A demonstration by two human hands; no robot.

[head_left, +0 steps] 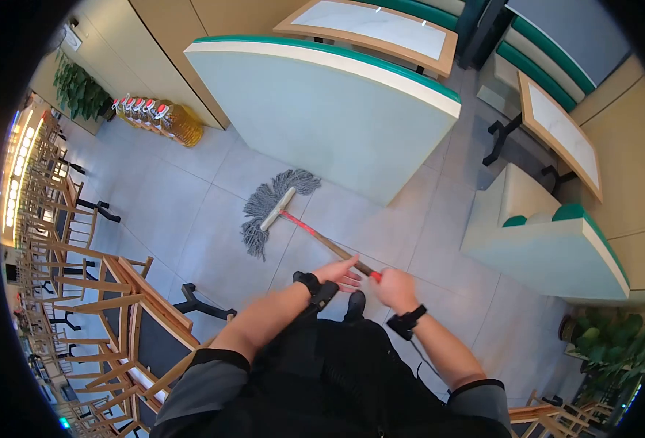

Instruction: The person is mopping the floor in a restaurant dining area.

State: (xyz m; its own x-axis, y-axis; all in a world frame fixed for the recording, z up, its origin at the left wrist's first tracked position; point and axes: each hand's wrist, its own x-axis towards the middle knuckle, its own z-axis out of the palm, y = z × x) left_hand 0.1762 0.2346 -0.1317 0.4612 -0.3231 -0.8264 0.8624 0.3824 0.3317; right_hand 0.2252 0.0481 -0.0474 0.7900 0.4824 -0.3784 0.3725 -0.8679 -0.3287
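A mop with a grey string head [268, 204] lies spread on the tiled floor, near the base of a pale partition. Its handle [322, 239], red near the head and wooden further up, slants down towards my body. My right hand [397, 289] is wrapped round the handle's upper end at a red section. Lower on the handle is my left hand [339, 273], its fingers apart and turned under the wood, with the thumb side against it. Both wrists wear black bands. A dark shoe [354, 306] shows just below my hands.
The partition [322, 109] with a green top edge stands ahead. Oil bottles [158, 120] line the wall at upper left. Stacked wooden chairs [129, 321] and table legs are at left. A booth seat [542, 233] and a plant [615, 339] stand at right.
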